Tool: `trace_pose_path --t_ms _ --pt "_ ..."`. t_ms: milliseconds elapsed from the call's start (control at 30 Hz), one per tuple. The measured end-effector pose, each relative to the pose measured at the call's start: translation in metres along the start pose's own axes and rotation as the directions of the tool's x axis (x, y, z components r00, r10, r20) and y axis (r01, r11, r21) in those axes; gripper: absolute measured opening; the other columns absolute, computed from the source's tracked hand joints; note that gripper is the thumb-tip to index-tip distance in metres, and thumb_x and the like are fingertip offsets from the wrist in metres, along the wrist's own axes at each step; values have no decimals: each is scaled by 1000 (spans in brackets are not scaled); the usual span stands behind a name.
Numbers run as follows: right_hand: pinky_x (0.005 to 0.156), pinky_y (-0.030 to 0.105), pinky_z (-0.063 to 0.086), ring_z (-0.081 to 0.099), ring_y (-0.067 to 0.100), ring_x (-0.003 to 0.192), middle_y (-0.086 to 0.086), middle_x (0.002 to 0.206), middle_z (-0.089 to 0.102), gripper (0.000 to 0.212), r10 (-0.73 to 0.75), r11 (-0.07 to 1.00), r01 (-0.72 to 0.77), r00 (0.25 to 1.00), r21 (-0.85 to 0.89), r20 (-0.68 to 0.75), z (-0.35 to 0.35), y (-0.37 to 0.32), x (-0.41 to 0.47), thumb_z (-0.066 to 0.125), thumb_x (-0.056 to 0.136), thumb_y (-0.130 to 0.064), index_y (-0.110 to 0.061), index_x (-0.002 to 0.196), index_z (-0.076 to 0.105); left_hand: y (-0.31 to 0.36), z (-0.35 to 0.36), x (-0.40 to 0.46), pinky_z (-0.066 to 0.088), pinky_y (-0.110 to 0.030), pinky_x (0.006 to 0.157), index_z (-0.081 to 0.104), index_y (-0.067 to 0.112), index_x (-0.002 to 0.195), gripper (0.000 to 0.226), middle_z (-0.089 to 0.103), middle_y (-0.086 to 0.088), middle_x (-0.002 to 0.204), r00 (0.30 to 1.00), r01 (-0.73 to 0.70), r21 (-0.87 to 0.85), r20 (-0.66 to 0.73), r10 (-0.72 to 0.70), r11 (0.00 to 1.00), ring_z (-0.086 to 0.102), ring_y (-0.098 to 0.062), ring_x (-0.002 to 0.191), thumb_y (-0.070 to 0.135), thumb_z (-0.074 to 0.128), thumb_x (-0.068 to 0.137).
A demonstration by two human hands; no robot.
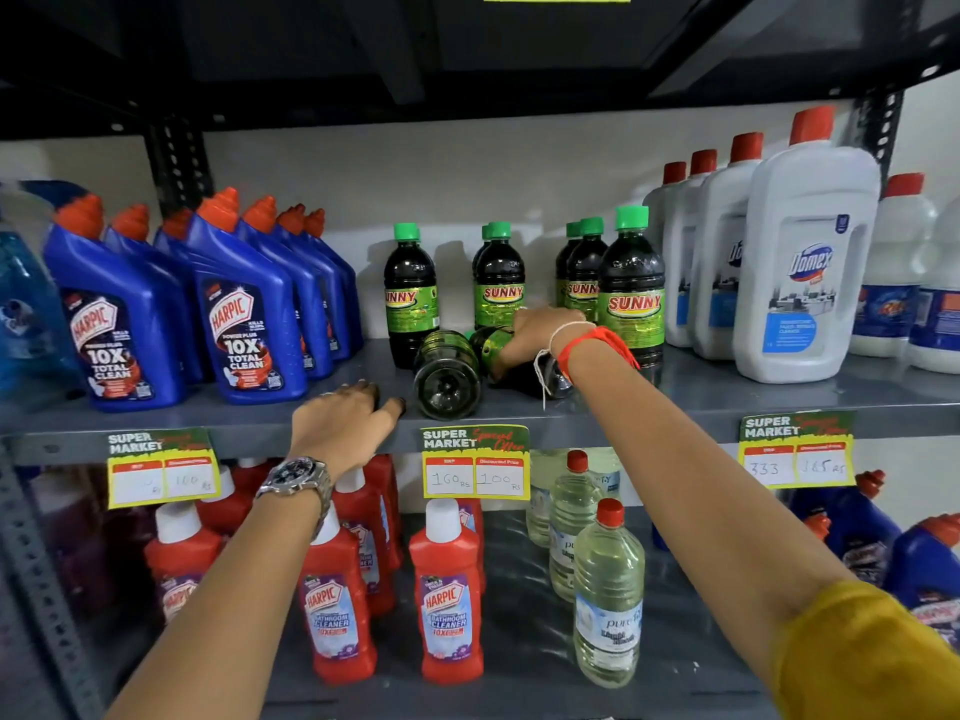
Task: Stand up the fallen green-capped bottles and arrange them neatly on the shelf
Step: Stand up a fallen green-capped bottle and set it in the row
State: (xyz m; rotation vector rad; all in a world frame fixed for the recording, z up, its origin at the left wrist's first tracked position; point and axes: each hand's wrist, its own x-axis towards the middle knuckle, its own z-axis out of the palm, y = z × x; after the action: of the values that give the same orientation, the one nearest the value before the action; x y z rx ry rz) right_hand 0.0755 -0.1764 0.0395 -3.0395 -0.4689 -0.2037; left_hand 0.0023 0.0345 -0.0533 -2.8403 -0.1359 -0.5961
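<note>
Several dark green-capped Sunny bottles stand upright at the middle of the grey shelf [727, 397], among them one at the left [410, 293] and a large one at the right [631, 288]. Two lie fallen in front of them. One fallen bottle [448, 376] points its base toward me and nothing touches it. My right hand [540, 332] is closed over the other fallen bottle [491, 345], just to its right. My left hand [345, 420] rests palm down on the shelf's front edge, left of the fallen bottles, fingers apart and holding nothing.
Blue Harpic bottles [244, 314] crowd the shelf to the left, white Domex bottles [805, 262] to the right. A dark shelf hangs close overhead. Price tags [475, 462] hang on the front edge. Below stand red Harpic bottles [447, 600] and clear bottles [608, 600].
</note>
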Motion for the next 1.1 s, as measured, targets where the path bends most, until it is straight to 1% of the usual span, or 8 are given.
trace_pose_path --t_ms 100,233,467,567,733,900,1000,1100 --pt "78 31 37 57 25 109 4 119 61 62 67 996 -69 997 -57 -24 6 1 0 65 73 -56 -16 118 54 3 3 1 18 -26 50 54 21 120 79 58 -8 118 999 8 -80 -36 -11 997 57 -28 103 51 2 69" --pt "76 32 38 58 28 111 7 117 62 54 31 999 -36 985 -25 -169 8 -20 10 63 77 -46 -13 119 54 -16 3 0 18 -25 49 52 21 126 51 55 -9 119 999 42 -10 -34 -42 999 56 -28 106 34 23 86" --pt "80 37 46 60 36 108 17 115 63 67 156 906 51 883 421 -443 13 -12 6 69 72 -48 -3 117 47 -16 0 4 16 -26 49 55 21 122 98 57 -8 120 998 16 -52 -58 -19 999 57 -28 105 49 -10 54" --pt "78 35 45 59 33 104 15 112 61 80 195 776 193 832 600 -520 8 -12 5 73 71 -43 4 125 38 -15 2 5 19 -26 50 55 22 122 88 57 -7 126 997 27 -59 -72 -31 998 57 -28 107 50 -4 64" --pt "85 35 49 61 24 98 8 107 62 68 206 560 387 792 733 -575 4 -13 -3 78 68 -33 -9 115 35 -16 1 3 18 -26 49 54 21 122 76 58 -8 119 996 20 -13 -83 -21 1000 57 -28 104 51 3 75" --pt "72 13 35 54 9 82 -5 94 54 65 173 481 447 795 754 -581 13 -15 -14 79 69 -20 -13 108 28 -15 -3 1 21 -28 54 51 20 127 41 54 -10 125 1000 10 26 -13 -10 1000 55 -31 112 28 41 88" --pt "80 20 40 56 18 94 11 111 56 68 136 477 419 833 773 -536 31 -17 -14 79 70 -18 -17 104 20 -16 -1 2 18 -27 51 52 21 125 54 56 -9 125 999 -2 28 -39 3 1000 56 -31 111 41 24 84" --pt "78 22 42 58 17 92 5 102 59 66 152 467 384 853 797 -499 40 -18 -13 78 72 -21 -16 106 21 -17 2 4 14 -25 49 54 21 124 68 57 -9 124 997 -1 23 -77 2 1000 57 -30 109 45 11 76"
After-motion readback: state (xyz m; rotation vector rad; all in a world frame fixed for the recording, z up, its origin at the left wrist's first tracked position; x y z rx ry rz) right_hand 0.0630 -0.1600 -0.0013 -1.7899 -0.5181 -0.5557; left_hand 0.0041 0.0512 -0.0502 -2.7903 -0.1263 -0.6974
